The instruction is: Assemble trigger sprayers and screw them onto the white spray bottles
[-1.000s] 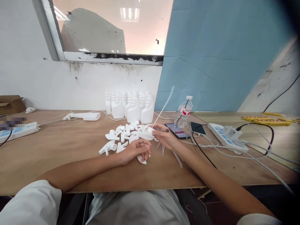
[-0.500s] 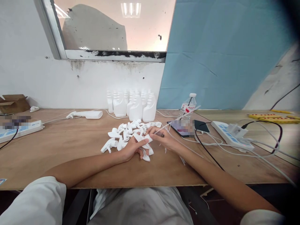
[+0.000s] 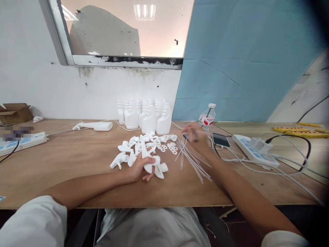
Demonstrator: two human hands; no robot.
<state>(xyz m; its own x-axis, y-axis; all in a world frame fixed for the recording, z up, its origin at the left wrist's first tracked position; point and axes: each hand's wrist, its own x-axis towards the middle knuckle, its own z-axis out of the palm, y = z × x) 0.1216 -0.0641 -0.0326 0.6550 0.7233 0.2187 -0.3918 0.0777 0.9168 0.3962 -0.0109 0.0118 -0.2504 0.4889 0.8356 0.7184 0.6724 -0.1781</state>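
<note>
On my feed, left hand (image 3: 138, 167) grasps spray head (image 3: 148, 168) just before loose pile (image 3: 124, 148), thumb across it, likely for steadiness. Right hand (image 3: 196, 135) blurred near water bottle (image 3: 206, 120); I can't tell whether fingers grip anything. Tubes (image 3: 196, 167), rings (image 3: 172, 147) lie between, probably for easy reach.

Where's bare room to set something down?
Bare tabletop lies between the left power strip and the trigger sprayer heads, and along the front edge, nearer than the plastic tubes. Crowded: around the right hand, with a water bottle and smartphone.
</note>
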